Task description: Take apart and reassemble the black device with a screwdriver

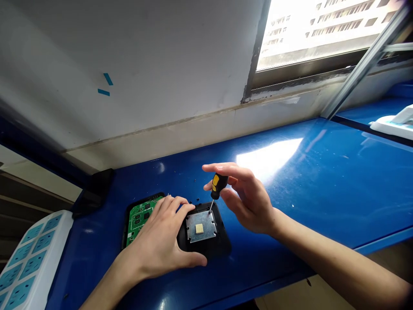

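A black plastic cover [222, 247] lies on the blue table, with a silver metal plate [208, 234] set in it and a small pale square pad [199, 228] on the plate. My left hand [161, 239] spans the cover's left side, fingers at the far edge and thumb at the near one. In my right hand [248, 198] is a short black-and-yellow screwdriver [219, 185], held nearly upright with a slight tilt. Its tip meets the plate's far right corner. Partly behind my left hand, a green circuit board [138, 217] sits in a black housing.
Small dark bits, perhaps screws [198, 199], lie just beyond the cover. A white power strip [35, 254] with blue sockets is at the left, near a black object [97, 189]. The wall and window [316, 38] bound the blue table [322, 189] behind.
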